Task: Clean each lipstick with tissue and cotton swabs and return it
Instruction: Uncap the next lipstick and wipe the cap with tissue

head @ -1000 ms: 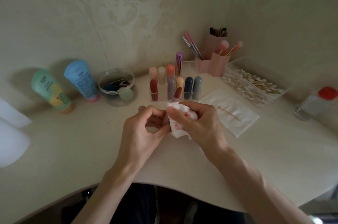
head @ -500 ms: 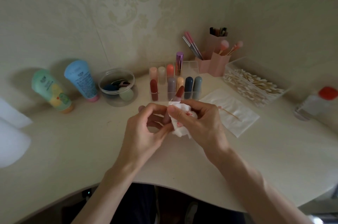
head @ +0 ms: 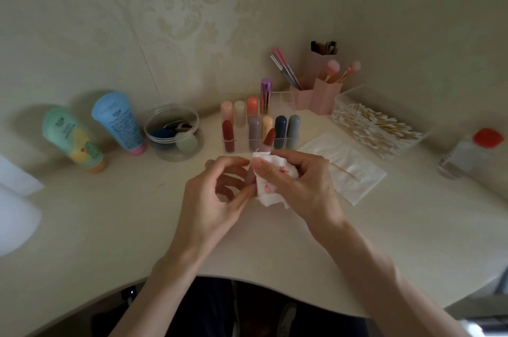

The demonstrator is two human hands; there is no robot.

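left hand (head: 217, 199) grips lipstick (head: 268, 139) base | right hand (head: 305, 185) pinches stained tissue (head: 270, 189) round it | blue tube (head: 118, 122) print unreadable

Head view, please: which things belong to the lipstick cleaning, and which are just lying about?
Job: left hand, right hand, open lipstick, stained tissue, cotton swabs, lipstick rack, napkin.
Lying about: green tube, blue tube, sponge jar, brush pots, bottle.

To your left on the cream tabletop (head: 110, 226) stand a green plastic squeeze tube (head: 72, 138), a blue plastic squeeze tube (head: 118, 119) and a clear round tub of sponges (head: 165, 153), with pink plastic brush holders (head: 327, 97) and a red-capped clear bottle (head: 464, 156) to your right.
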